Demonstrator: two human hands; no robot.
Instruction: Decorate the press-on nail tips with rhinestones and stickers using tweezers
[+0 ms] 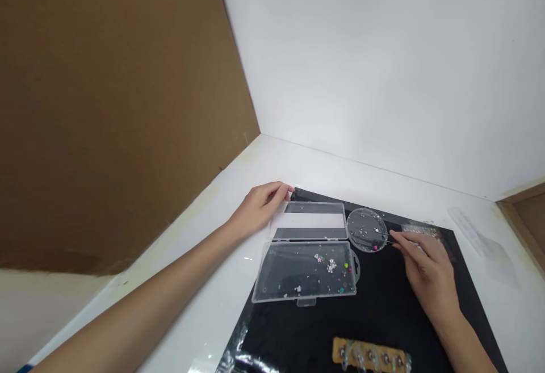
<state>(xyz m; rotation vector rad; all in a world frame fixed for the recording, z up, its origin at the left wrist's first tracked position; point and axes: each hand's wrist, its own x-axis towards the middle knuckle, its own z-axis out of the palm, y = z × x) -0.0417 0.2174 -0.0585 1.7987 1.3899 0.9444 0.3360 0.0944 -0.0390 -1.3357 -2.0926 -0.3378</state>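
My right hand [430, 271] holds thin metal tweezers [389, 241], their tips over a round clear dish [361, 250]. Tiny gems and beads lie scattered in that dish, with a pink one near its lower rim. My left hand [261, 205] rests at the far left corner of a black mat [298, 339], thumb and fingers closed together at the corner. Beside it lies a hinged clear plastic box [281, 271], opened flat, with its lid [313, 221] on the far side. White, pink, green and teal nail gems sit in the box's near half.
Several clear nail tips stand on a tan holder [370, 356] at the mat's near edge. A clear packet of small gems [419, 229] lies behind my right hand. A translucent plastic piece [468, 231] is on the white table at right. A brown panel [128, 106] rises at left.
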